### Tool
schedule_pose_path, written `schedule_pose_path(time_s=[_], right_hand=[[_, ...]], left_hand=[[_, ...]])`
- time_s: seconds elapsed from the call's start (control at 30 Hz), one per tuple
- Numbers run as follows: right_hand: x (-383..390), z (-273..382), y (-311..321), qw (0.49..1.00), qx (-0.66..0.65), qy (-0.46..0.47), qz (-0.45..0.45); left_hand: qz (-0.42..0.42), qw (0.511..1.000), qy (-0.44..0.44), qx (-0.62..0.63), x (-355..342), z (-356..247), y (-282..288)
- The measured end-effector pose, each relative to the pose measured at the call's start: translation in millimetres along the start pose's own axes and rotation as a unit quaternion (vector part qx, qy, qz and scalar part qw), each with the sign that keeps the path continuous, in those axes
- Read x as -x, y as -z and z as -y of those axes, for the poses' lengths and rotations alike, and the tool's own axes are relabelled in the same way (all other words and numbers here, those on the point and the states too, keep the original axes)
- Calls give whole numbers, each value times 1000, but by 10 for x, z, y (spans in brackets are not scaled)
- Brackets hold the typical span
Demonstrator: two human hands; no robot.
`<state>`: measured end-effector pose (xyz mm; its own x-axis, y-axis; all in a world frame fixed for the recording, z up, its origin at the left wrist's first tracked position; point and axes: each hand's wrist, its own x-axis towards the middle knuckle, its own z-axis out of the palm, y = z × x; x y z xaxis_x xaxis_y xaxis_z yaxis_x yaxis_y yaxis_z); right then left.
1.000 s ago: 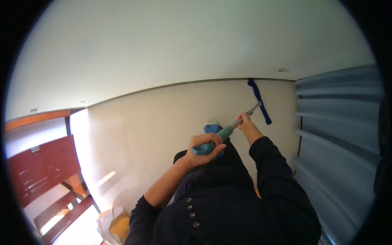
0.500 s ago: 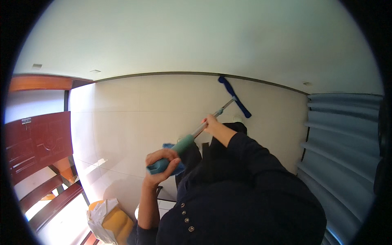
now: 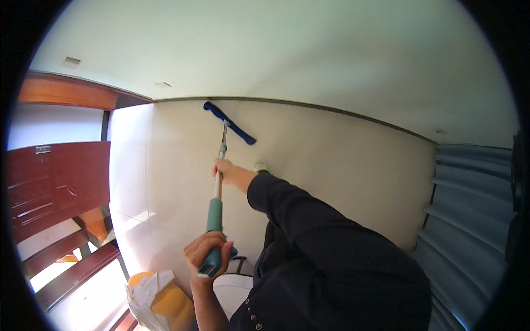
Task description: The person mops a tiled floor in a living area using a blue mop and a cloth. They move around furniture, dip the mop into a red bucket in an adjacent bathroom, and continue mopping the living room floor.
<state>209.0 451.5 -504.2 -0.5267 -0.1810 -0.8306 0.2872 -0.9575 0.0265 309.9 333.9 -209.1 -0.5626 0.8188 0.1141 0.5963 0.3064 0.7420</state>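
A mop with a long pole stretches away from me, its flat dark-blue head [image 3: 236, 128] lying on the pale tiled floor [image 3: 331, 160] close to the far wall. My left hand [image 3: 208, 254] is wrapped round the blue-green grip [image 3: 215, 215] at the near end of the pole. Farther along, my right hand [image 3: 223, 169] closes on the metal pole [image 3: 224, 135], below the mop head's joint. My right arm reaches across to the left in a dark sleeve. One light-coloured shoe [image 3: 261, 166] shows beside my right forearm.
A pale wall [image 3: 287, 49] with a dark skirting strip [image 3: 331, 109] bounds the floor ahead. On the left stands a red-brown door [image 3: 61, 187]. A yellow container with a white plastic bag [image 3: 149, 300] and a white rounded object [image 3: 232, 289] are near me. Blue curtains [image 3: 469, 220] hang at the right.
The mop head has moved left along the far wall, and the pole has swung closer to straight ahead. Both hands keep their grip; my right hand has shifted left with the pole.
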Motion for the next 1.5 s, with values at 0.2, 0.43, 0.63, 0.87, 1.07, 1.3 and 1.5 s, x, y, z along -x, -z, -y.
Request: schedule_pose_path(time_s=[0.2, 0.43, 0.63, 0.87, 1.07, 1.3, 1.5], right_hand=[[74, -240, -1024, 999, -24, 44, 16], [60, 494, -639, 966, -6, 193, -171], [-380, 704, -487, 934, -59, 226, -269], [-675, 181, -1227, 920, -221, 225, -232], [-1204, -683, -2047, 908, -276, 213, -233], [-1260, -467, -2125, 894, -206, 287, -277], [-676, -105, -1122, 861, -171, 361, -315]], left_hand=[[-180, 980, 72, 46, 212, 615, 1343], [-35, 963, 126, 237, -535, 1275, 1336], [69, 963, 57, 253, -1094, 2222, 1239], [179, 963, -6, 199, -1568, 2531, 2294], [196, 960, 30, 198, -1545, 2719, 3203], [106, 948, -234, 185, -1669, 2995, 3129], [40, 969, -48, 239, -1035, 2384, 1949]])
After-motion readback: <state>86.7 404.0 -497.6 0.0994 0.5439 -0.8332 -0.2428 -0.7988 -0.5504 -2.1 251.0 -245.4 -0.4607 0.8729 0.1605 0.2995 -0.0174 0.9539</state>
